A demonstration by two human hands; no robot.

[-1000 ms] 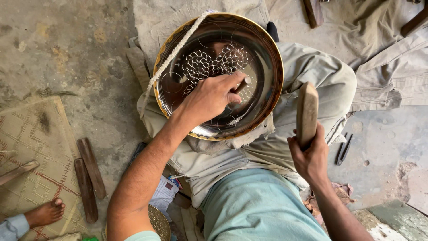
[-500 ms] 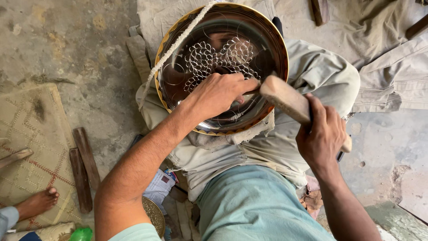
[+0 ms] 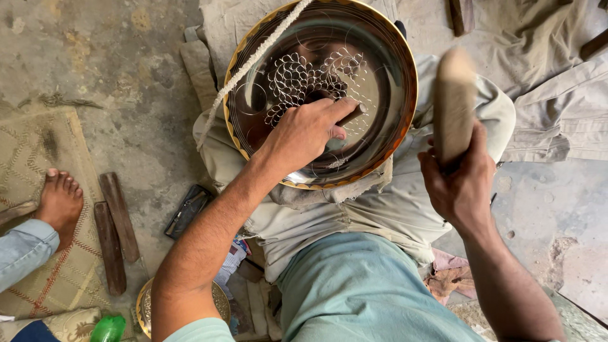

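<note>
While left hand grips a punch against the round metal tray on the lap, tip toward tray centre, right hand clamps a wooden mallet, long axis upright, just right of the tray rim.

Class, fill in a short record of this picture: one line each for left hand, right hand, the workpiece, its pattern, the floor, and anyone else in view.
left hand: left hand grips a punch against the plate
right hand: right hand grips a raised wooden mallet, blurred
workpiece: round metal plate on the lap, cord across its rim
pattern: loops near the middle
floor: two wooden sticks, woven mat
others: a bare foot at left
</note>
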